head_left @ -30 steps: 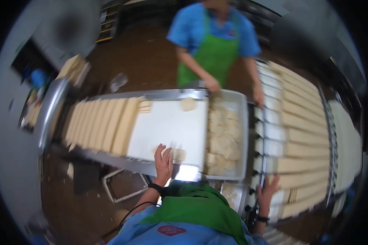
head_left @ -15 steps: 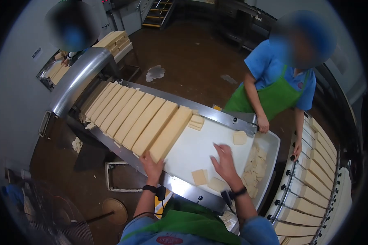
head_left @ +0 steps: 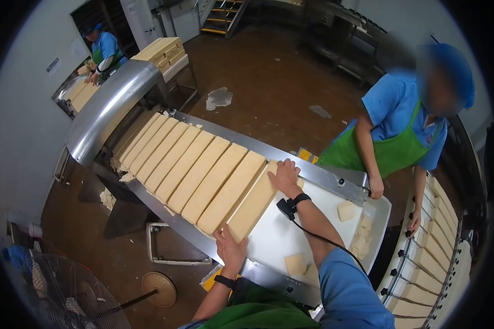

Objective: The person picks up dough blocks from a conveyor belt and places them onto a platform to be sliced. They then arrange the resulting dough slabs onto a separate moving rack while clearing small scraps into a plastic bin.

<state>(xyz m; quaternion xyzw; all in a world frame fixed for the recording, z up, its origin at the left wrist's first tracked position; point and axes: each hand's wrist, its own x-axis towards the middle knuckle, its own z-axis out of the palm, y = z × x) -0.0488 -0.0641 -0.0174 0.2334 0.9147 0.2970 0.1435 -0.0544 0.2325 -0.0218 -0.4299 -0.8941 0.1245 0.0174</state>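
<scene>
Long pale stacks of what look like thin square dough sheets lie side by side across a white conveyor belt (head_left: pixel 274 244). The end stack (head_left: pixel 253 209) is between my hands, with a narrow gap to the neighbouring stack (head_left: pixel 231 192). My left hand (head_left: pixel 230 251) grips its near end, thumb and fingers on either side. Around its far end, my right hand (head_left: pixel 285 176) is closed, fingertips partly hidden. Loose square sheets (head_left: pixel 296 265) lie on the belt near my right forearm, and another small pile (head_left: pixel 345 211) sits near the belt's end.
A white bin (head_left: pixel 383 219) with loose sheets stands at the belt's end. To the right, a co-worker (head_left: pixel 389 131) stands beside a rack of stacks (head_left: pixel 422 247). A curved metal hood (head_left: pixel 112 109) spans the belt's far end. A fan (head_left: pixel 77 290) stands lower left.
My right hand has moved from over the bare belt to the end stack's far end. My left hand stays at its near end. A gap now shows beside that stack. The view has shifted.
</scene>
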